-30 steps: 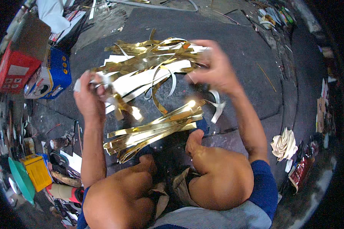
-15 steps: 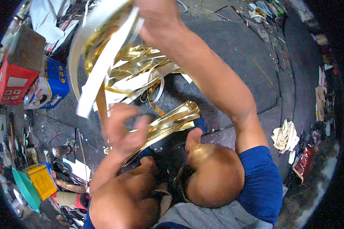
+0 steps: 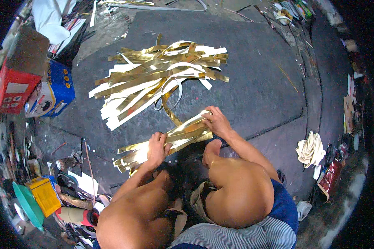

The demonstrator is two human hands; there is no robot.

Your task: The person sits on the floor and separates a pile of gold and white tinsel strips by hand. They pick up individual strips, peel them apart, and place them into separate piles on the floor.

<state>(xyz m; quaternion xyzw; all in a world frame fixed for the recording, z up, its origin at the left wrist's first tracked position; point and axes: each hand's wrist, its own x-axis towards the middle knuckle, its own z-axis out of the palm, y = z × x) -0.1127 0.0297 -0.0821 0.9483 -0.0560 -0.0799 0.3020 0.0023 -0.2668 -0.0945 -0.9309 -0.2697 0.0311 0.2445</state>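
Strip bundle [image 3: 183,132] under both hands [image 3: 157,149] [image 3: 217,123], open mat [image 3: 253,89] past right end

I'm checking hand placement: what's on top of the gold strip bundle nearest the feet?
The left hand lies on the middle of the gold bundle; the right hand is at its right end. Its parts beneath the hands are covered and cannot be seen.

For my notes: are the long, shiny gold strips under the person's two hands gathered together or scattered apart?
Gathered: the gold strips lie lengthwise in one bundle, left hand over it, right hand at one end.
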